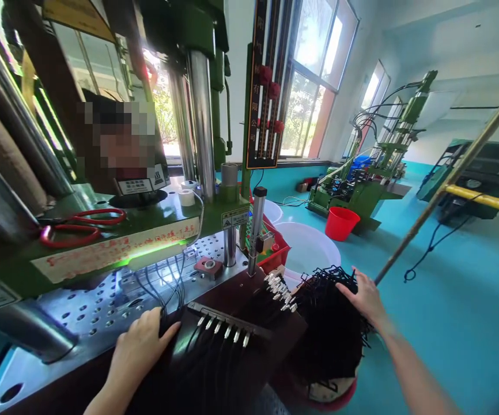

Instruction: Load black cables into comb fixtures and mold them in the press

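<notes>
At the lower left, my left hand (139, 346) is closed, its thumb and fingers around dark cables (169, 300) that run down from under the press. What lies inside the grip is partly hidden. Right of it, a dark bar (227, 319) holds a row of cables with metal plug ends (227, 333). A bunch of silvery plugs (280, 293) lies further right on the brown board (249, 288). My right hand (367, 300) has thumb and finger apart at the edge of a heap of black bent pieces (331, 323), which fills a red-rimmed tub.
The green press (146, 230) stands before me, with red-handled scissors (80, 225) and a tape roll (186, 197) on its ledge. Its perforated metal bed (89, 314) lies below. A white basin (305, 248), a red bucket (341, 223) and another green machine (374, 173) stand beyond.
</notes>
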The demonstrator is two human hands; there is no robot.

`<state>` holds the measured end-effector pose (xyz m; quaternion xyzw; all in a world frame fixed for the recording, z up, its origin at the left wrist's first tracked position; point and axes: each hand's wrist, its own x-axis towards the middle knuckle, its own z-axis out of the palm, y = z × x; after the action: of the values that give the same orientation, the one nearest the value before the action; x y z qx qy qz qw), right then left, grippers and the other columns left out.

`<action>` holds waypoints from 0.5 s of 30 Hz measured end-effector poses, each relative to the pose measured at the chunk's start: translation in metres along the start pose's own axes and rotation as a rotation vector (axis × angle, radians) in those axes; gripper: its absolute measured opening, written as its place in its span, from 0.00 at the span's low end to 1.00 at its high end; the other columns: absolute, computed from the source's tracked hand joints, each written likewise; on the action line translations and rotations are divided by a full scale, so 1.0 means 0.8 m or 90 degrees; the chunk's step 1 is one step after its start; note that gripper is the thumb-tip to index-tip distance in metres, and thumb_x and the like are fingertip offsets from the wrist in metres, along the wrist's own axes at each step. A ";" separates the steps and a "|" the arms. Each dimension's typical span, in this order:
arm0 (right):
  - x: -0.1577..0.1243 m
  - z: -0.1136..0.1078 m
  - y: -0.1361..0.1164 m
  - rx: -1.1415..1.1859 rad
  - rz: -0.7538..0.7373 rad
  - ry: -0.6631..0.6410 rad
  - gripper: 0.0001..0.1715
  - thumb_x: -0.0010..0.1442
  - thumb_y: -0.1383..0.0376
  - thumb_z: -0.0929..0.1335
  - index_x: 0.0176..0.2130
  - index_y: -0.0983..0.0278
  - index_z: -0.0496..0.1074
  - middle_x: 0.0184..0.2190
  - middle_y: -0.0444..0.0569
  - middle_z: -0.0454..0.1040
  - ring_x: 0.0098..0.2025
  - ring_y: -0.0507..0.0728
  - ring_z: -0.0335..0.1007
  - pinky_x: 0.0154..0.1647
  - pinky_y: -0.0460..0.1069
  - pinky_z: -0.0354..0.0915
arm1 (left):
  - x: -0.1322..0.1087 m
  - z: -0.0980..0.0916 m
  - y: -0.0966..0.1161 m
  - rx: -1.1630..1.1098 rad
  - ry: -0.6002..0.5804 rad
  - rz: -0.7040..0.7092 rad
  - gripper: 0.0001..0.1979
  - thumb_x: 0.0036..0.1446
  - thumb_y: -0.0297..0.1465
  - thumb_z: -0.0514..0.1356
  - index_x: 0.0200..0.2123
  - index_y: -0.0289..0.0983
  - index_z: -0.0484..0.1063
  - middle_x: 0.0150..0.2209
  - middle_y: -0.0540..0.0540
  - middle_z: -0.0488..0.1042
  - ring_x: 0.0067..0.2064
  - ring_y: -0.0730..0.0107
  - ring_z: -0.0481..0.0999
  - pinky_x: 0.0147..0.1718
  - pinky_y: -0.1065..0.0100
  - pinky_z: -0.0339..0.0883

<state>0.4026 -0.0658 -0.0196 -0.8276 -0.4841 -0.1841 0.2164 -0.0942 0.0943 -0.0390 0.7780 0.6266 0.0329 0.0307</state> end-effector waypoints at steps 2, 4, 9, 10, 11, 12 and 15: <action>0.012 -0.021 -0.010 0.105 0.005 0.080 0.39 0.53 0.44 0.60 0.53 0.70 0.59 0.45 0.60 0.67 0.49 0.65 0.61 0.50 0.59 0.57 | 0.000 0.000 0.002 -0.002 0.005 -0.005 0.20 0.56 0.41 0.43 0.42 0.33 0.61 0.42 0.38 0.68 0.44 0.55 0.69 0.38 0.59 0.61; 0.028 -0.050 -0.041 0.207 0.004 0.124 0.32 0.53 0.47 0.60 0.49 0.67 0.63 0.42 0.57 0.69 0.46 0.63 0.64 0.49 0.58 0.58 | 0.000 -0.003 0.009 0.007 0.011 -0.018 0.18 0.56 0.41 0.43 0.40 0.33 0.62 0.40 0.39 0.69 0.43 0.54 0.70 0.36 0.60 0.62; 0.046 -0.063 -0.216 0.449 -0.231 -0.285 0.17 0.57 0.55 0.61 0.40 0.61 0.71 0.34 0.50 0.74 0.35 0.58 0.69 0.37 0.51 0.64 | -0.002 -0.020 0.025 -0.035 0.001 -0.068 0.12 0.55 0.38 0.49 0.37 0.35 0.62 0.37 0.42 0.71 0.42 0.57 0.71 0.37 0.63 0.61; 0.046 -0.050 -0.262 0.453 -0.339 -0.392 0.15 0.58 0.58 0.61 0.39 0.61 0.72 0.33 0.49 0.74 0.33 0.57 0.68 0.35 0.50 0.64 | -0.001 -0.023 0.026 -0.057 -0.002 -0.080 0.12 0.54 0.37 0.50 0.37 0.35 0.61 0.37 0.43 0.72 0.41 0.58 0.71 0.37 0.64 0.61; 0.046 -0.033 -0.308 0.457 -0.419 -0.448 0.13 0.58 0.60 0.61 0.37 0.61 0.73 0.32 0.47 0.74 0.33 0.55 0.68 0.36 0.49 0.64 | -0.001 -0.026 0.026 -0.077 -0.003 -0.091 0.12 0.53 0.37 0.51 0.38 0.36 0.61 0.36 0.44 0.72 0.41 0.59 0.72 0.37 0.65 0.61; 0.048 -0.015 -0.352 0.459 -0.448 -0.454 0.11 0.57 0.63 0.62 0.35 0.61 0.73 0.30 0.45 0.74 0.33 0.54 0.69 0.37 0.48 0.64 | -0.001 -0.028 0.026 -0.095 -0.003 -0.100 0.13 0.52 0.38 0.52 0.38 0.36 0.61 0.35 0.44 0.72 0.40 0.60 0.72 0.36 0.66 0.61; 0.069 0.038 -0.463 0.438 -0.423 -0.425 0.08 0.57 0.65 0.64 0.35 0.64 0.72 0.27 0.44 0.73 0.29 0.53 0.68 0.34 0.48 0.65 | -0.002 -0.031 0.023 -0.133 0.007 -0.107 0.13 0.51 0.37 0.53 0.37 0.37 0.61 0.35 0.45 0.73 0.40 0.60 0.72 0.35 0.66 0.61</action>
<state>0.1046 0.1521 0.0498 -0.5263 -0.7919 0.1964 0.2394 -0.0790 0.0894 -0.0123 0.7152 0.6829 0.0995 0.1108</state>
